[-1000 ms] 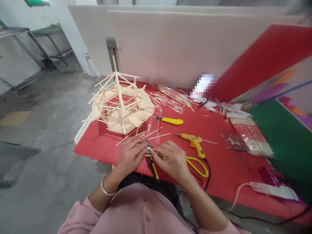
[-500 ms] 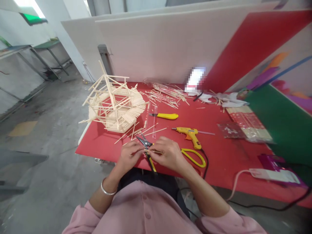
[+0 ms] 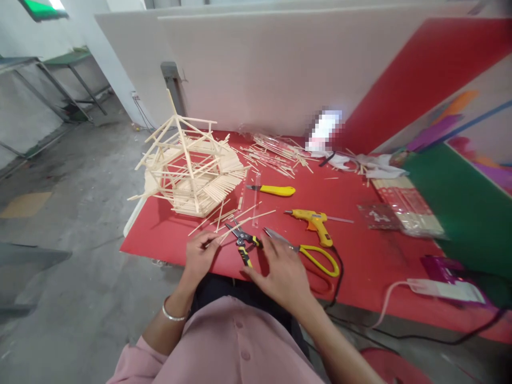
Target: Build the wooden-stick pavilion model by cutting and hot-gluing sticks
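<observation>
Yellow-and-black-handled cutting pliers (image 3: 242,242) lie on the red tabletop (image 3: 360,261) between both hands, long axis running near-to-far, blades pointing far-left. Left hand (image 3: 199,253) pinches a thin wooden stick (image 3: 224,234), likely to steady it; right hand (image 3: 280,266) hovers spread, empty, beside yellow-handled scissors (image 3: 308,253). Farther left stands a stick-built model (image 3: 188,170).

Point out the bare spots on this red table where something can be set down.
Bare red table lies at the near-left corner, below the wooden stick model house, and between the yellow glue gun and the clear plastic packets. The back edge is crowded with loose wooden sticks.
</observation>
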Tool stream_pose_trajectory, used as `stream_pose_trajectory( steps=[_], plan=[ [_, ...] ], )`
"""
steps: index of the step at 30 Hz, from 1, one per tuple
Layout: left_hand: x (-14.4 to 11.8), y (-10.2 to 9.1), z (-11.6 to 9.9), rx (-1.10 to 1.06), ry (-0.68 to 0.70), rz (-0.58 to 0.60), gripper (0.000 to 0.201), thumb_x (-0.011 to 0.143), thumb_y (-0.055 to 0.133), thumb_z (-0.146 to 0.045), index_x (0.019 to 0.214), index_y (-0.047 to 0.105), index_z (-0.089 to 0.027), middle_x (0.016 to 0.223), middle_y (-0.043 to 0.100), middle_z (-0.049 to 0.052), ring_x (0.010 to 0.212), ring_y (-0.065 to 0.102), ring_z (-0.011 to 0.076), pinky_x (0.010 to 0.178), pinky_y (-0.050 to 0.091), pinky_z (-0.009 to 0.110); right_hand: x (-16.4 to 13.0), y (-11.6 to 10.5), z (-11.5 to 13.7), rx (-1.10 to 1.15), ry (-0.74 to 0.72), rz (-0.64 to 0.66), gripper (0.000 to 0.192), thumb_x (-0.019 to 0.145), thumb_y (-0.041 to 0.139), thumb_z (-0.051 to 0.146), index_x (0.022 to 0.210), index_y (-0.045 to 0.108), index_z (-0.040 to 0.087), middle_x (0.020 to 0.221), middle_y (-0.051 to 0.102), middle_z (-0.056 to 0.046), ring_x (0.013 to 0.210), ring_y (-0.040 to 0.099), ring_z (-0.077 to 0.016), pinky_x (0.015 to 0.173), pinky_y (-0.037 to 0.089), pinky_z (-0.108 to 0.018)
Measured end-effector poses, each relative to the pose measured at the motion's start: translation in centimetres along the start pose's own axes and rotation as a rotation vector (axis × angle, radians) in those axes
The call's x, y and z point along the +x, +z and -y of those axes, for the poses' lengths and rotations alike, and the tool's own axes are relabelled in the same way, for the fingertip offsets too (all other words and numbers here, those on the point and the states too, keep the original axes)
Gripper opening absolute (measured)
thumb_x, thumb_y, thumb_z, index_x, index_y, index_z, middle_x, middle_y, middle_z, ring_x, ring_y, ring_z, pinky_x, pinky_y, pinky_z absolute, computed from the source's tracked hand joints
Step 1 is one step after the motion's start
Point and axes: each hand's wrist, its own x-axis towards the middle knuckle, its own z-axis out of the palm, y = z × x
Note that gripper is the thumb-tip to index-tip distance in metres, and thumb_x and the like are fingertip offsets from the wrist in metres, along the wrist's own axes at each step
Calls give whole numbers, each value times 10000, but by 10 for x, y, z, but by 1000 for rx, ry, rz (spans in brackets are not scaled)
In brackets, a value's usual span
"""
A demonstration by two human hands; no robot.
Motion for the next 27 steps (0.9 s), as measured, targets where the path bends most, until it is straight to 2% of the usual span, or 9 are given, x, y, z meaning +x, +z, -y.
stream_pose_trajectory(
  steps=[2, 5, 9, 12, 15, 17, 20, 23, 27],
  plan=[
    [1, 0, 5, -39, -70, -40, 138, 761, 679, -309, 772, 737, -185, 687, 671, 22, 631, 595, 140, 600, 482, 239, -7, 9, 7, -130, 2, 116, 843, 657, 702, 618, 1314, 496, 133, 1272, 552, -212, 1126, 509, -378, 911, 417, -498],
    [2, 1, 5, -78, -150, -72, 139, 721, 704, -314, 737, 735, -179, 656, 667, 14, 608, 591, 138, 594, 487, 240, -7, 10, 14, -180, 52, 225, 897, 612, 746, 561, 1335, 474, 105, 1222, 555, -225, 1076, 519, -374, 877, 430, -476],
    [3, 2, 1, -152, -205, -82, 164, 702, 711, -339, 685, 723, -177, 568, 625, -9, 509, 523, 110, 504, 431, 215, 1, 1, 12, -65, 78, 340, 769, 602, 726, 378, 1286, 518, 96, 1078, 582, -177, 1021, 538, -334, 874, 438, -437],
    [3, 1, 3, -189, -218, -117, 169, 693, 716, -341, 683, 724, -173, 562, 617, -12, 499, 498, 101, 498, 410, 213, 1, -6, 3, 195, 117, 384, 658, 603, 662, 273, 1241, 559, 149, 1048, 589, -124, 1009, 545, -297, 890, 436, -419],
    [3, 3, 6, -231, -225, -132, 175, 682, 725, -344, 680, 723, -169, 563, 612, -12, 515, 498, 103, 515, 411, 218, -6, -15, -9, 701, 207, 490, 558, 637, 648, 315, 1185, 596, 222, 1080, 619, -89, 994, 567, -271, 891, 443, -418],
    [4, 5, 7, -272, -249, -128, 191, 672, 733, -354, 673, 717, -164, 532, 586, -22, 486, 470, 93, 491, 391, 214, -14, -20, -14, 1143, 325, 599, 542, 686, 605, 475, 1162, 605, 216, 1103, 632, -115, 959, 594, -274, 833, 469, -428],
    [6, 12, 6, -338, -273, -131, 214, 654, 746, -369, 673, 711, -159, 538, 590, -23, 482, 471, 88, 489, 394, 213, -28, -25, -13, 1654, 501, 746, 770, 678, 372, 774, 1104, 617, 182, 1082, 637, -177, 899, 626, -285, 778, 486, -459],
    [7, 20, 7, -380, -252, -116, 209, 661, 748, -363, 689, 713, -158, 587, 616, -12, 538, 515, 98, 539, 430, 220, -39, -23, -5, 1734, 565, 811, 869, 616, 297, 829, 1104, 610, 183, 1083, 637, -177, 915, 634, -285, 808, 482, -470],
    [7, 26, 4, -353, -225, -62, 201, 703, 728, -359, 730, 724, -161, 617, 625, -1, 565, 529, 106, 563, 442, 227, -41, -20, 2, 1611, 530, 735, 607, 589, 558, 525, 1097, 618, 200, 1082, 652, -144, 951, 629, -295, 838, 485, -459]
  ],
)
